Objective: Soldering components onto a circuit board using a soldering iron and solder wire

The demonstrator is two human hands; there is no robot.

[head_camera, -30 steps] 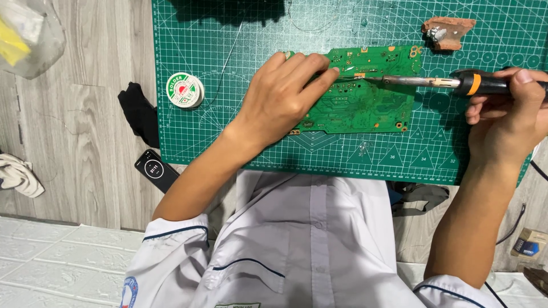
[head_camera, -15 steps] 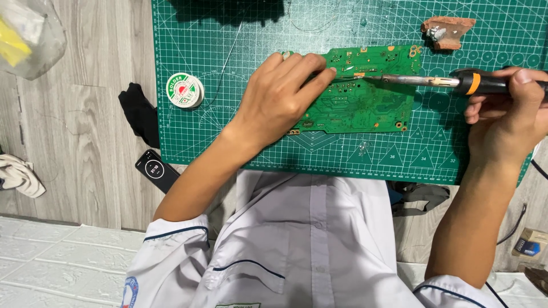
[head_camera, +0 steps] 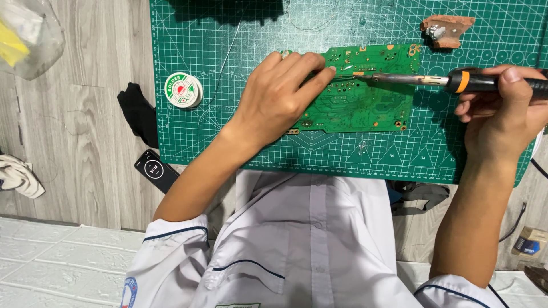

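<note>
Left hand [head_camera: 282, 97]: lies flat on the green circuit board [head_camera: 365, 91], fingers pinching thin solder wire near the iron's tip.
Right hand [head_camera: 502, 114]: closed around the soldering iron [head_camera: 451, 81], black handle with an orange band, tip on the board.
Board: on the green cutting mat [head_camera: 228, 125], mid-surface.
Solder spool [head_camera: 183, 89]: round, white label with green and red, left on the mat.
Phone [head_camera: 156, 170]: dark, below the mat's left corner.
Plastic bag [head_camera: 25, 34]: clear, yellow inside, top left.

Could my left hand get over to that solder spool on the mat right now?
Probably yes: the left hand rests on the circuit board, and only bare green mat lies between it and the solder spool.
</note>
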